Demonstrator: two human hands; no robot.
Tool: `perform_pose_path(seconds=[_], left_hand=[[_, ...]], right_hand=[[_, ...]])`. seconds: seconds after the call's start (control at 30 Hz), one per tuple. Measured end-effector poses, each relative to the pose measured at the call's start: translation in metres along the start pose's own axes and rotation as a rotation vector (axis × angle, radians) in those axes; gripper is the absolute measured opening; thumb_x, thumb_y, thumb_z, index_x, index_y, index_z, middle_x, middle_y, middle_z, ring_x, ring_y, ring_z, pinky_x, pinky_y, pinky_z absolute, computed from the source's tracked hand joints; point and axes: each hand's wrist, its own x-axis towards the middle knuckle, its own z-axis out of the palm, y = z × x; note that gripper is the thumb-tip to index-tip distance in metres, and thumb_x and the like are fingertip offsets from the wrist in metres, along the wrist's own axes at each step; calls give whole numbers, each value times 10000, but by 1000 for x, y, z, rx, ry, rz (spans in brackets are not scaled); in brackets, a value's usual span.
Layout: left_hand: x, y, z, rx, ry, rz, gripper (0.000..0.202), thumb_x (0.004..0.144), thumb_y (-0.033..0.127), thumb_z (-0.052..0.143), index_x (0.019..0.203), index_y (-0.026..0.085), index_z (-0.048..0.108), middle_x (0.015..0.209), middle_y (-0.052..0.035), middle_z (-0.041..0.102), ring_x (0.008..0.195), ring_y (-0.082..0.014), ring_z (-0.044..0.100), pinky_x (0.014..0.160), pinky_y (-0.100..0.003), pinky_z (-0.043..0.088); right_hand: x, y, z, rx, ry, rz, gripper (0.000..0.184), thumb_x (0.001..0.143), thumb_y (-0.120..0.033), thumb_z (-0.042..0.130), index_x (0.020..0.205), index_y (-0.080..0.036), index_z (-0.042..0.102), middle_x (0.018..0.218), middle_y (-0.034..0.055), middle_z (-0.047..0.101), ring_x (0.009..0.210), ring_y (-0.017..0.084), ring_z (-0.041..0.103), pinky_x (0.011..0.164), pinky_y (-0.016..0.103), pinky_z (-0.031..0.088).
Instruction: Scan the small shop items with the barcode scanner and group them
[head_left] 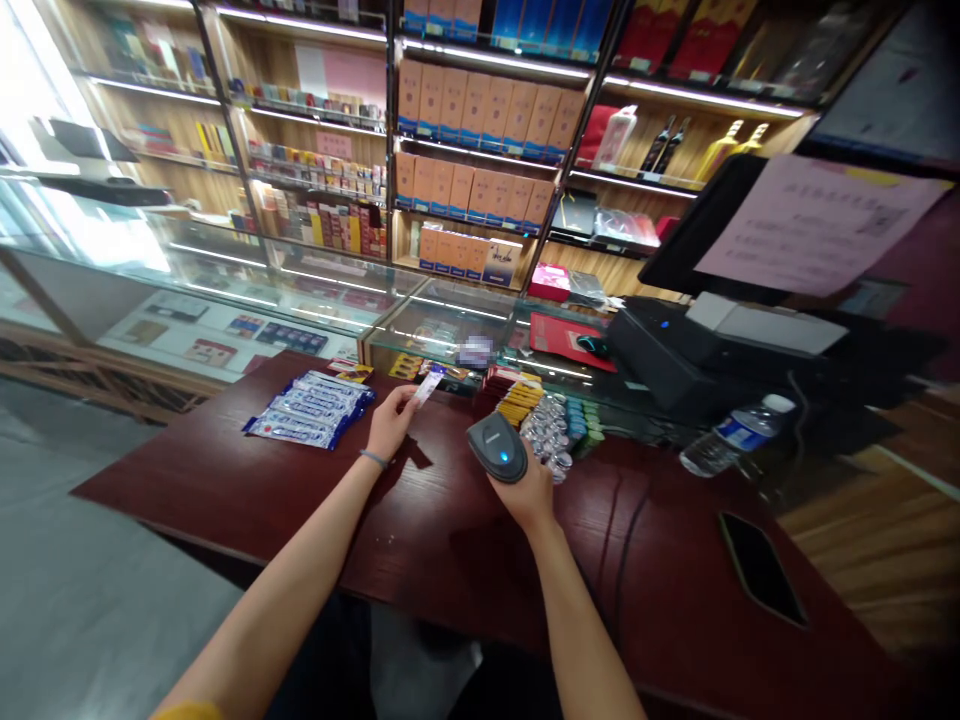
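Observation:
My left hand (390, 424) pinches the near end of a slim white-and-blue packet (430, 384), raised a little above the dark red table (420, 520). In my right hand (531, 490) is a dark grey barcode scanner (496, 446) with a blue light glowing on top; its head points toward the packet's side of the table. A spread of similar blue-and-white packets (309, 408) lies left of my left hand. Just beyond the scanner sit yellow packets (520, 402), silver-wrapped pieces (547, 436) and blue-green rolls (583, 420), partly hidden by my right hand.
On the right stand a water bottle (739, 435) and a phone (762, 568), with the scanner's cable (626, 530) running across the table. A black printer-like machine (660, 350) is behind them. A glass display counter (300, 290) borders the far side, with stocked shelves (472, 145) beyond.

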Motion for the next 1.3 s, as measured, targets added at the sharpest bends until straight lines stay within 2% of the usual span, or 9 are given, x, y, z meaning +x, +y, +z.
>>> perform_pose_path(seconds=[0.13, 0.27, 0.43, 0.6, 0.8, 1.07, 1.17, 1.23, 1.3], left_hand=[[-8, 11, 21, 175, -189, 138, 196, 926, 308, 582, 1064, 262, 713, 1029, -39, 737, 969, -219, 663, 919, -332, 483], [-9, 19, 59, 393, -408, 287, 174, 913, 206, 574, 986, 251, 726, 1006, -65, 709, 985, -230, 628, 908, -342, 482], [-9, 15, 107, 616, -484, 321, 211, 936, 180, 528, 902, 232, 729, 965, -94, 664, 940, -228, 585, 839, -331, 481], [-12, 2, 129, 612, -509, 313, 265, 936, 141, 499, 945, 231, 749, 963, -107, 651, 929, -234, 580, 846, -348, 481], [-12, -9, 129, 515, -516, 326, 330, 902, 111, 524, 1086, 263, 752, 1034, -99, 662, 983, -229, 589, 949, -353, 469], [-12, -9, 128, 387, -468, 313, 414, 879, 87, 492, 1191, 254, 707, 1090, -104, 664, 1033, -232, 602, 1001, -382, 470], [-12, -7, 106, 370, -433, 328, 445, 866, 87, 505, 1250, 241, 668, 1146, -105, 644, 1085, -241, 588, 1014, -399, 472], [-12, -6, 79, 401, -419, 329, 444, 852, 89, 532, 1253, 232, 659, 1158, -108, 636, 1105, -252, 577, 1021, -415, 468], [-11, -5, 43, 463, -392, 323, 412, 856, 105, 550, 1236, 225, 658, 1153, -111, 633, 1107, -261, 570, 1023, -428, 465]], right_hand=[[5, 25, -6, 83, 193, 70, 558, 704, -453, 724, 1179, -175, 630, 943, 114, 776, 842, 287, 747, 754, 376, 598], [11, 51, -13, 174, 360, 154, 624, 675, -489, 758, 1169, -130, 632, 962, 146, 775, 853, 301, 751, 782, 415, 608], [15, 59, -23, 253, 424, 221, 579, 690, -481, 766, 1134, -127, 651, 884, 147, 772, 857, 324, 752, 746, 418, 614], [14, 55, -25, 319, 387, 268, 596, 706, -473, 762, 1173, -124, 638, 828, 132, 768, 825, 327, 749, 697, 417, 618], [13, 55, -20, 229, 451, 226, 622, 685, -476, 763, 1182, -126, 633, 996, 154, 766, 920, 307, 742, 800, 423, 611], [10, 54, -16, 224, 411, 201, 600, 688, -476, 763, 1162, -130, 640, 964, 148, 770, 869, 290, 746, 792, 419, 611], [9, 53, -13, 227, 378, 182, 585, 682, -466, 764, 1159, -151, 637, 947, 123, 773, 869, 289, 745, 801, 415, 608], [8, 52, -10, 220, 342, 155, 605, 680, -450, 762, 1192, -160, 620, 984, 119, 771, 900, 289, 740, 823, 420, 604], [6, 48, -5, 225, 283, 120, 619, 694, -439, 749, 1223, -155, 599, 1033, 133, 762, 944, 293, 730, 844, 430, 598]])
